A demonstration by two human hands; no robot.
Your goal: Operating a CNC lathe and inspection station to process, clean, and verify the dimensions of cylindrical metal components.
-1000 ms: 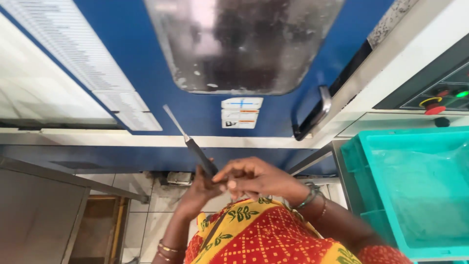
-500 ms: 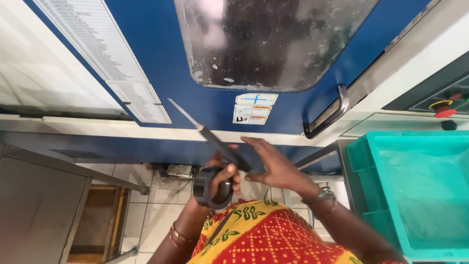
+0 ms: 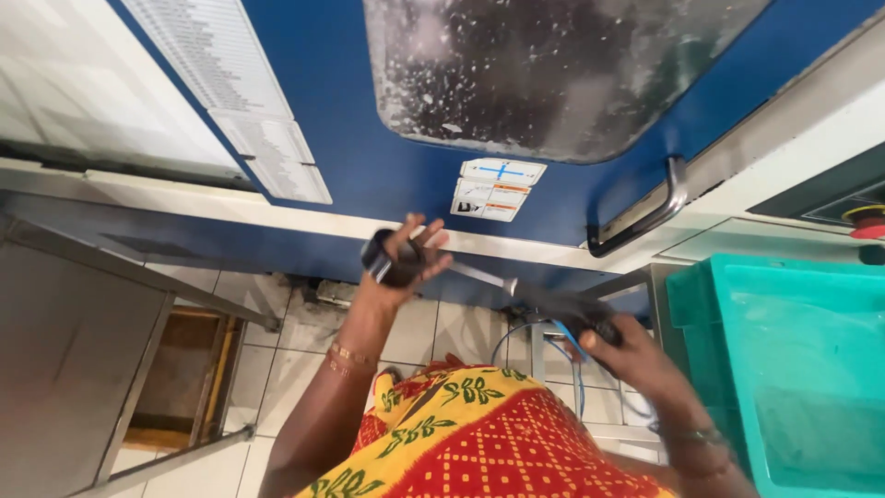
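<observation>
My left hand (image 3: 398,267) is raised in front of the blue machine door (image 3: 387,157) and grips a dark round roll (image 3: 385,258) between fingers and thumb. My right hand (image 3: 636,355) is lower and to the right, closed around the black handle of a screwdriver (image 3: 544,297). The tool's metal shaft points left toward the roll, its tip close to my left fingers. Bangles ring both wrists. A yellow and red patterned garment fills the bottom of the view.
The door has a speckled window (image 3: 553,65), a steel handle (image 3: 645,207) and a small sticker (image 3: 493,189). A teal plastic crate (image 3: 784,369) stands at right, a steel frame (image 3: 138,304) at left. A red button (image 3: 862,217) sits far right. Tiled floor lies below.
The hands have drawn apart: my left hand rose with the roll toward the door, and my right hand took the screwdriver down and to the right.
</observation>
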